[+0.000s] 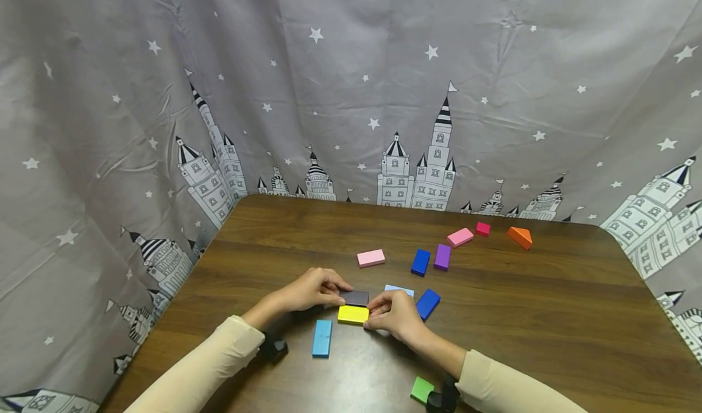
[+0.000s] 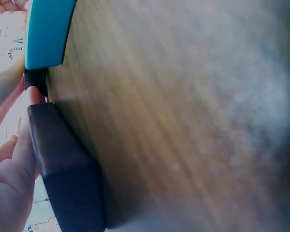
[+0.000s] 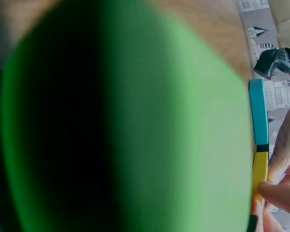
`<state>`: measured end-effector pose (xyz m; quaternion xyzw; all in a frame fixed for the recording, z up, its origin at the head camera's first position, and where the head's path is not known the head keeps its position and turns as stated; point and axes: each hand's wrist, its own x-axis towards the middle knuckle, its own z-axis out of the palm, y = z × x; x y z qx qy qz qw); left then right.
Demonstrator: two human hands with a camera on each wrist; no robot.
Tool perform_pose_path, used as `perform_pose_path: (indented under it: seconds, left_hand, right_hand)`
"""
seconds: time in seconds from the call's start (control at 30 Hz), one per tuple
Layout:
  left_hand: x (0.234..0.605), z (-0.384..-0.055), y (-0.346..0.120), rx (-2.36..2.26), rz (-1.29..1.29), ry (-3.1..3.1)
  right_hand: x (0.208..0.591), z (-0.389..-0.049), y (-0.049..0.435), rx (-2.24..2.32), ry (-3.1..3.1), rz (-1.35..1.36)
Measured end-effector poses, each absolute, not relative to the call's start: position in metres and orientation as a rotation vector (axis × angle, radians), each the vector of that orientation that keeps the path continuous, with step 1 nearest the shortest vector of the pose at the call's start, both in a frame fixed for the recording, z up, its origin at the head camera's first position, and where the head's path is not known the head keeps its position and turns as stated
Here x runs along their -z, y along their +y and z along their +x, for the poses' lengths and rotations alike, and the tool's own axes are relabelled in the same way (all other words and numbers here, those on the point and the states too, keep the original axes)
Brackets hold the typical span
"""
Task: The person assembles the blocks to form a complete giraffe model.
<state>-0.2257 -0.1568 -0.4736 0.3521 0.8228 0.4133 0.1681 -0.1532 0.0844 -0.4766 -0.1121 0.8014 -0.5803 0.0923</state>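
Observation:
In the head view my left hand (image 1: 311, 289) holds the left end of a dark grey rectangular block (image 1: 355, 298), thumb at its front and fingers behind. A yellow block (image 1: 353, 315) lies lengthwise along the grey block's near side. My right hand (image 1: 397, 317) pinches the yellow block's right end between thumb and fingers. The right wrist view shows the yellow block (image 3: 259, 174) with a right fingertip against it. Just left and nearer lies a light blue block (image 1: 322, 338). A pale blue block (image 1: 399, 290) is partly hidden behind my right hand.
Beside my right hand lies a blue block (image 1: 428, 304). Farther back are a pale pink block (image 1: 371, 258), another blue block (image 1: 420, 262), a purple block (image 1: 442, 257), a pink block (image 1: 460, 237), a red block (image 1: 482, 229) and an orange triangle (image 1: 520, 237). A green block (image 1: 422, 390) sits by my right wrist.

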Motion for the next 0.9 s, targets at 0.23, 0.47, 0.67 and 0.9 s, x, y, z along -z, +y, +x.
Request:
perform_pose_path:
  seconds: [0.23,0.47,0.67,0.9]
  left_hand:
    - [0.471,-0.223,-0.158,-1.135,1.031,2.331]
    - [0.468,-0.217,-0.156,-1.108,1.043,2.316]
    - [0.468,-0.213,-0.154,-1.096,1.062,2.297]
    - [0.468,-0.210,-0.153,-1.093,1.062,2.265]
  right_hand:
    - [0.475,-0.148,0.085,1.709,2.374,-0.319]
    - [0.478,-0.145,0.086,1.706,2.365,-0.345]
    - [0.480,-0.141,0.088,1.674,2.381,-0.367]
    - [0.480,-0.136,0.088,1.663,2.396,-0.365]
